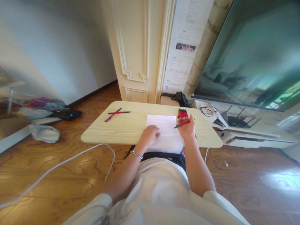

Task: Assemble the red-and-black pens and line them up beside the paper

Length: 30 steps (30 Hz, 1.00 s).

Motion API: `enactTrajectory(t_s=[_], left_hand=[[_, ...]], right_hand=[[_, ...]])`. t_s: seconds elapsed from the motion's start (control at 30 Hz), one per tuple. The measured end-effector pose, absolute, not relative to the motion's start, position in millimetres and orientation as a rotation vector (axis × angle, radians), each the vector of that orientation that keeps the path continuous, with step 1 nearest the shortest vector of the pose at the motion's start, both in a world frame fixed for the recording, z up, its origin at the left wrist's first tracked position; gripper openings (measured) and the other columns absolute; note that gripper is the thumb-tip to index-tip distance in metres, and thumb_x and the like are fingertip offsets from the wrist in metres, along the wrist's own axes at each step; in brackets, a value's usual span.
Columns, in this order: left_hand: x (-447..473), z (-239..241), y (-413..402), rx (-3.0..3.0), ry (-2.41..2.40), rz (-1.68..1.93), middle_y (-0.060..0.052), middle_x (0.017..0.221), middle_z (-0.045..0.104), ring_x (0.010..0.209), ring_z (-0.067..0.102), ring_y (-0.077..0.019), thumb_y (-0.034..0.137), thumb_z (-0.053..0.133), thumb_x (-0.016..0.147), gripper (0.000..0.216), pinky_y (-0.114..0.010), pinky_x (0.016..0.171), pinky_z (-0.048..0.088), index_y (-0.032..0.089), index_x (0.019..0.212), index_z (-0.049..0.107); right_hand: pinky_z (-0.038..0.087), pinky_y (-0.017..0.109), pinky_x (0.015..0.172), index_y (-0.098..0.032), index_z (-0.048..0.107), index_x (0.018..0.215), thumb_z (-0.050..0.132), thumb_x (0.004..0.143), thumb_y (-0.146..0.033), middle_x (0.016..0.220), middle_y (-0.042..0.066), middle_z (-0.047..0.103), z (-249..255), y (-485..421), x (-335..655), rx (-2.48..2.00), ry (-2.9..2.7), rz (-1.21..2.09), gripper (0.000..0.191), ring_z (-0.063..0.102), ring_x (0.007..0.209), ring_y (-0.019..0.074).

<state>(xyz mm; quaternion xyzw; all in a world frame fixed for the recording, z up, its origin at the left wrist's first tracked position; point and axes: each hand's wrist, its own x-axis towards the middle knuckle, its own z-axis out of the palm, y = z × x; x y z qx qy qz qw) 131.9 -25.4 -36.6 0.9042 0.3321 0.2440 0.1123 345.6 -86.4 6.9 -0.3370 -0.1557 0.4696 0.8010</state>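
A sheet of white paper (167, 140) lies on the small pale wooden table (126, 131) and hangs over its front edge. Fingers stretched out, my left hand (150, 136) rests on the left side of the sheet. My right hand (188, 128), palm turned up, holds a red and black pen (180, 125) at the sheet's right side, the dark end pointing left. Behind that hand is a row of several red pens (182, 112) with black ends. Two crossed pens (116, 115) lie at the table's left. A small dark tip shows beside my right wrist, partly hidden.
A black bag (181, 99) sits past the table's back right edge. To the right are a low white cabinet (253, 140), a router (239, 121) with cables, and a large screen (253, 56). A white cable (70, 161) runs across the wooden floor at left, near plastic bags (44, 133).
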Motion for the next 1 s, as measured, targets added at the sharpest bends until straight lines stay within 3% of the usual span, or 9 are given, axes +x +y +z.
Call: enactTrajectory(t_s=[0.13,0.2,0.33,0.4,0.5,0.57,0.7,0.87,1.0], left_hand=[[131.5,-33.4,-38.7,2.721,1.05,0.691,-0.01,0.114,0.066,0.109,0.058,-0.0242,0.032,0.055,0.087,0.024,-0.035,0.098,0.042,0.02,0.104,0.068],[132.6,-31.5,-43.3,2.726,1.077,0.689,-0.009,0.11,0.067,0.106,0.058,-0.0244,0.033,0.056,0.087,0.023,-0.035,0.096,0.043,0.02,0.101,0.068],[133.6,-30.3,-47.8,2.718,1.059,0.694,-0.009,0.098,0.068,0.096,0.06,-0.0226,0.032,0.053,0.089,0.021,-0.035,0.093,0.043,0.018,0.088,0.068],[132.9,-30.5,-48.6,2.715,1.036,0.71,-0.009,0.093,0.068,0.092,0.061,-0.022,0.029,0.05,0.091,0.022,-0.035,0.093,0.043,0.017,0.084,0.067],[131.5,-31.2,-48.7,2.7,1.029,0.748,-0.009,0.094,0.069,0.094,0.061,-0.0229,0.025,0.052,0.089,0.019,-0.036,0.094,0.042,0.017,0.087,0.068],[131.1,-32.2,-48.2,2.686,1.054,0.771,-0.01,0.097,0.069,0.1,0.06,-0.0243,0.025,0.055,0.088,0.017,-0.036,0.096,0.041,0.017,0.092,0.069],[131.4,-36.5,-45.1,2.695,1.083,0.803,-0.012,0.105,0.068,0.107,0.057,-0.0263,0.027,0.059,0.085,0.021,-0.037,0.1,0.04,0.015,0.098,0.069],[131.9,-43.5,-39.9,2.738,1.062,0.822,-0.014,0.111,0.066,0.107,0.057,-0.0269,0.03,0.059,0.085,0.026,-0.038,0.101,0.04,0.013,0.102,0.069],[131.8,-45.7,-38.1,2.737,1.044,0.822,-0.015,0.113,0.065,0.107,0.058,-0.0268,0.03,0.059,0.086,0.025,-0.039,0.1,0.04,0.013,0.101,0.069]], right_hand=[[0.028,0.019,0.032,-0.02,0.054,0.065,0.04,0.083,-0.072,0.037,-0.006,0.041,5.3,-83.3,338.3,-0.878,-0.399,0.996,0.057,0.036,0.03,0.0075],[0.033,0.019,0.034,-0.018,0.062,0.076,0.043,0.086,-0.064,0.041,-0.002,0.051,6.2,-80.3,331.5,-0.909,-0.441,1.032,0.051,0.044,0.034,0.0088],[0.049,0.023,0.05,-0.014,0.066,0.09,0.05,0.086,-0.052,0.07,0.01,0.071,4.9,-70.3,313.4,-0.943,-0.574,1.173,0.041,0.064,0.058,0.0147],[0.048,0.021,0.051,-0.015,0.065,0.083,0.063,0.078,-0.046,0.07,0.007,0.07,-1.1,-63.0,303.0,-1.005,-0.662,1.124,0.032,0.062,0.057,0.0128],[0.037,0.017,0.042,-0.018,0.057,0.067,0.076,0.064,-0.034,0.053,-0.003,0.059,-14.6,-49.9,289.7,-1.112,-0.761,0.905,0.025,0.05,0.045,0.0072],[0.032,0.018,0.04,-0.019,0.054,0.063,0.073,0.065,-0.033,0.047,-0.006,0.053,-22.9,-41.0,284.8,-1.173,-0.78,0.846,0.024,0.045,0.041,0.0067],[0.039,0.021,0.043,-0.017,0.062,0.068,0.058,0.071,-0.036,0.056,0.001,0.062,-31.5,-28.0,283.4,-1.385,-0.823,0.898,0.02,0.052,0.046,0.0104],[0.041,0.022,0.048,-0.018,0.063,0.06,0.061,0.064,-0.029,0.057,0.001,0.063,-33.1,-23.7,285.9,-1.591,-1.1,0.616,0.012,0.058,0.054,0.0137],[0.041,0.022,0.047,-0.019,0.062,0.059,0.058,0.066,-0.028,0.055,0.001,0.063,-34.0,-22.8,286.0,-1.626,-1.118,0.578,0.012,0.058,0.054,0.0147]])
